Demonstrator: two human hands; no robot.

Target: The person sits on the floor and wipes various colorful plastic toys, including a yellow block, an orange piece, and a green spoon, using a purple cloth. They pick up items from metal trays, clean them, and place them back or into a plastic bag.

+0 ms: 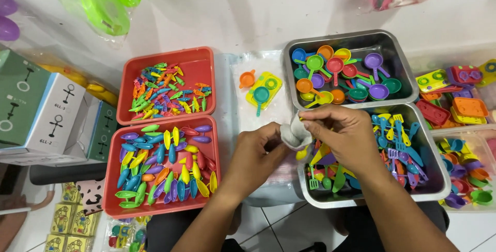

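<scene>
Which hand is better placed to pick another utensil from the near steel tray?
Probably the right hand: it hovers directly over the near steel tray of utensils. The left hand sits outside its rim, pinching the small clear bag.

The right hand [345,133] covers part of the lower steel tray [436,179] and its toy utensils [398,148], the small pale thing [294,134] pinched between both hands stays too bunched to identify, and the clear tub [465,133] of toys runs off the right edge.

White tiled floor [289,229], bright even light.
</scene>
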